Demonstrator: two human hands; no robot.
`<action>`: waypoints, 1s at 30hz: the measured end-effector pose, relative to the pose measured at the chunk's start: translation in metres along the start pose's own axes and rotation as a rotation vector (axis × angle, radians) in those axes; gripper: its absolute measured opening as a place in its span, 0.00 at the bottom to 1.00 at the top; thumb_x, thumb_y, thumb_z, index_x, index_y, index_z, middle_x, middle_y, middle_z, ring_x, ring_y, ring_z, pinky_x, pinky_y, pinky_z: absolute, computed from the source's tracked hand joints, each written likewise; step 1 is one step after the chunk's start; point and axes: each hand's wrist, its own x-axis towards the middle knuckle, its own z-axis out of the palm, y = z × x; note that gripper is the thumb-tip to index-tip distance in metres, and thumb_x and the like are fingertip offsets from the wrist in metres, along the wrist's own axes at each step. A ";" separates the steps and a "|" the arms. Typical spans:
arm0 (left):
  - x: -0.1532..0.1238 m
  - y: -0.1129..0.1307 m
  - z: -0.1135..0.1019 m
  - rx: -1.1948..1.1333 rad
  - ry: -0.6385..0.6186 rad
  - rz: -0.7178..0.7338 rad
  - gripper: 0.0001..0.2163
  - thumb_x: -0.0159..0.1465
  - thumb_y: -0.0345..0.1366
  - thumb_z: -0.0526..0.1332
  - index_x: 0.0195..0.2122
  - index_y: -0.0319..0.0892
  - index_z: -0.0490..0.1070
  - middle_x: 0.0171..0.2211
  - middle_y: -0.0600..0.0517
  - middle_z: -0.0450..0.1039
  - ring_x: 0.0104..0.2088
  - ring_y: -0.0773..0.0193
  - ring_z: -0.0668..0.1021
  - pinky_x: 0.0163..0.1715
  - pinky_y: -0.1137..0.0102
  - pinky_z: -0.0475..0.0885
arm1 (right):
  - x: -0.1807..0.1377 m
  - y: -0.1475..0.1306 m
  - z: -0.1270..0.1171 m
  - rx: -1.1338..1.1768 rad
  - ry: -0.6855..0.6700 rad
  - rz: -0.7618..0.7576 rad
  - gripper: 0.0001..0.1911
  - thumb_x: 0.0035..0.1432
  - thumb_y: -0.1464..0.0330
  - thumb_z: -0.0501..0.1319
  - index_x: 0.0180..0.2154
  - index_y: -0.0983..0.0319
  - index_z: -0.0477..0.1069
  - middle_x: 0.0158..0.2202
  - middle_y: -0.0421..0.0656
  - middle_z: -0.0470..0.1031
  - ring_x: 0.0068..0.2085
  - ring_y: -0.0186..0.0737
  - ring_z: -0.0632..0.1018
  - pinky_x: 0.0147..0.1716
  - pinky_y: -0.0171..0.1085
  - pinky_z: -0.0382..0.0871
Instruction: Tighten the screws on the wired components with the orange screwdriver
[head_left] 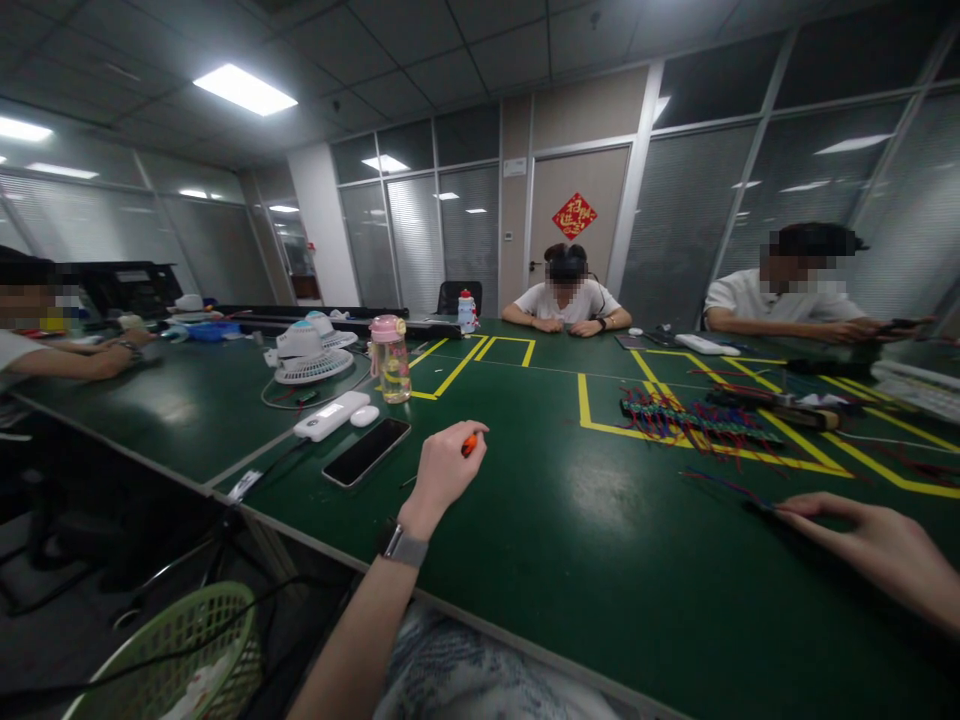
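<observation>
My left hand (448,465), with a watch on its wrist, is closed around an orange-ended tool (469,445), apparently a screwdriver. A thin dark shaft pokes out on the hand's other side; most of the tool is hidden by my fingers. At the right, my right hand (877,545) pinches a small circuit board (766,507) between thumb and fingertips. Red and blue wires (720,484) trail from that board to the left. Beyond it lies a row of several green circuit boards (697,420) with red and blue wires, on the green table (540,560).
Left of my left hand lie a phone (367,452), a white power strip (331,415) and a pink-lidded bottle (391,365). White fans (311,365) stand behind. Yellow tape (585,400) marks the table. Co-workers sit across and at both sides. A green basket (187,640) is below the edge.
</observation>
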 end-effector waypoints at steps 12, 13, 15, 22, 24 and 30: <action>0.001 -0.003 0.003 0.018 0.025 0.025 0.10 0.63 0.34 0.53 0.38 0.42 0.73 0.37 0.52 0.77 0.35 0.66 0.77 0.39 0.70 0.70 | -0.002 -0.005 0.002 -0.144 -0.002 -0.080 0.23 0.36 0.46 0.59 0.26 0.56 0.79 0.33 0.44 0.81 0.37 0.55 0.79 0.35 0.43 0.72; 0.001 -0.003 0.004 0.015 0.023 0.027 0.10 0.63 0.34 0.53 0.39 0.42 0.73 0.37 0.52 0.77 0.35 0.66 0.77 0.39 0.71 0.70 | -0.002 -0.005 0.002 -0.153 0.001 -0.104 0.23 0.37 0.47 0.59 0.26 0.56 0.79 0.33 0.43 0.81 0.37 0.55 0.80 0.35 0.43 0.73; 0.000 -0.004 0.004 0.006 0.018 0.029 0.10 0.63 0.34 0.53 0.39 0.42 0.73 0.37 0.52 0.76 0.35 0.66 0.77 0.39 0.71 0.70 | -0.001 -0.003 0.002 -0.168 0.005 -0.140 0.23 0.38 0.47 0.59 0.27 0.57 0.80 0.33 0.43 0.81 0.36 0.54 0.80 0.33 0.42 0.74; -0.001 -0.004 0.003 0.001 -0.005 0.037 0.11 0.63 0.34 0.53 0.41 0.42 0.73 0.37 0.51 0.76 0.36 0.66 0.77 0.38 0.71 0.71 | 0.008 0.015 0.004 -0.263 0.009 -0.259 0.20 0.44 0.51 0.59 0.29 0.58 0.80 0.31 0.43 0.81 0.33 0.52 0.81 0.29 0.40 0.75; 0.000 -0.004 0.004 0.007 -0.007 0.039 0.10 0.63 0.34 0.53 0.41 0.42 0.73 0.37 0.51 0.76 0.36 0.66 0.77 0.38 0.71 0.71 | 0.009 0.020 0.005 -0.284 0.020 -0.332 0.19 0.46 0.52 0.58 0.29 0.58 0.80 0.31 0.43 0.81 0.32 0.51 0.81 0.29 0.39 0.76; -0.001 -0.004 0.004 0.013 -0.014 0.041 0.11 0.63 0.34 0.53 0.41 0.42 0.73 0.37 0.51 0.76 0.35 0.66 0.77 0.37 0.71 0.71 | 0.015 0.032 0.006 -0.343 0.004 -0.461 0.18 0.47 0.55 0.58 0.30 0.59 0.80 0.31 0.44 0.81 0.31 0.51 0.81 0.32 0.42 0.78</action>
